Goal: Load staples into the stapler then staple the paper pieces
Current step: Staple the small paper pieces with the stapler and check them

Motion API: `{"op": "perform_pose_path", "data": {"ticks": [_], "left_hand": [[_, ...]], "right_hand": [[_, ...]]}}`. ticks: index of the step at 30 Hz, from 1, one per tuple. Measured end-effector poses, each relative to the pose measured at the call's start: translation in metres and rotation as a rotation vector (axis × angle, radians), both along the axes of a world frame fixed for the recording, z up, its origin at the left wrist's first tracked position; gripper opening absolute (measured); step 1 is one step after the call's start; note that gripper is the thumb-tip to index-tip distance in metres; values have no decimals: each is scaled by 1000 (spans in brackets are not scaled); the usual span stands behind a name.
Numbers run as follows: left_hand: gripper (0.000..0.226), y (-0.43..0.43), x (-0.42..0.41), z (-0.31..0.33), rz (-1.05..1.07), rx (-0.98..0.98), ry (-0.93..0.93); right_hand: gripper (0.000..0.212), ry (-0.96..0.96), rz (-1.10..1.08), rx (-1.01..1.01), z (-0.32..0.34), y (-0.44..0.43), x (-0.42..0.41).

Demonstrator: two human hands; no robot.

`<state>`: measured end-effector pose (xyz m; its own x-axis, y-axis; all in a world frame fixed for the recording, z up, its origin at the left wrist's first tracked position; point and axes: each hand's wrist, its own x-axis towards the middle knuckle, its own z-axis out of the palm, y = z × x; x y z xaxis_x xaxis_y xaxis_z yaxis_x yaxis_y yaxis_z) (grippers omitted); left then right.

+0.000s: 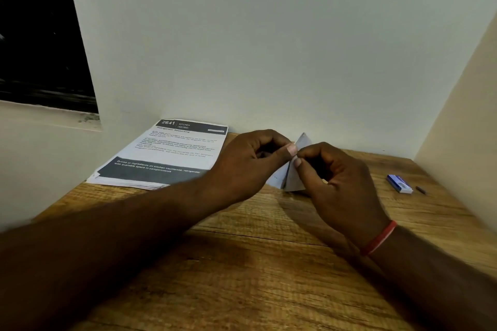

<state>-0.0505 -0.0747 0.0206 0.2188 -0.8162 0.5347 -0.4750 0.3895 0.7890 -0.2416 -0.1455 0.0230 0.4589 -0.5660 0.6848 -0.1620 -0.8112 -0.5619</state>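
Above the wooden worktop [242,263], left hand [250,161] and right hand [336,183] pinch folded white paper pieces [291,177] between them; the blue staple box [400,183] lies rightward.

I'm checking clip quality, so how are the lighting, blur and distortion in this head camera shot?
Head view: dim, even light with no glare; wide-angle bending slants the walls; the small folded white paper pieces pinched between left hand and right hand look soft; the blue staple box on the wooden table is small and blurry.
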Motion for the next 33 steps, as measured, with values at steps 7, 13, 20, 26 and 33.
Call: {"op": "perform_pose_path", "data": {"ticks": [7,13,20,26,33], "left_hand": [[13,-4,4,3,13,25,45],[10,-5,4,2,87,-31,-129],[7,-5,4,4,68,-59,-227],[6,-4,3,3,94,-54,-187],[10,-7,4,-2,85,-5,-92]], "right_hand": [[14,21,-17,19,-1,-6,2],[10,-21,15,74,0,-5,3],[30,-64,73,290,2,-5,2],[30,-74,135,404,4,1,2],[27,-79,165,484,2,-3,3]]}}
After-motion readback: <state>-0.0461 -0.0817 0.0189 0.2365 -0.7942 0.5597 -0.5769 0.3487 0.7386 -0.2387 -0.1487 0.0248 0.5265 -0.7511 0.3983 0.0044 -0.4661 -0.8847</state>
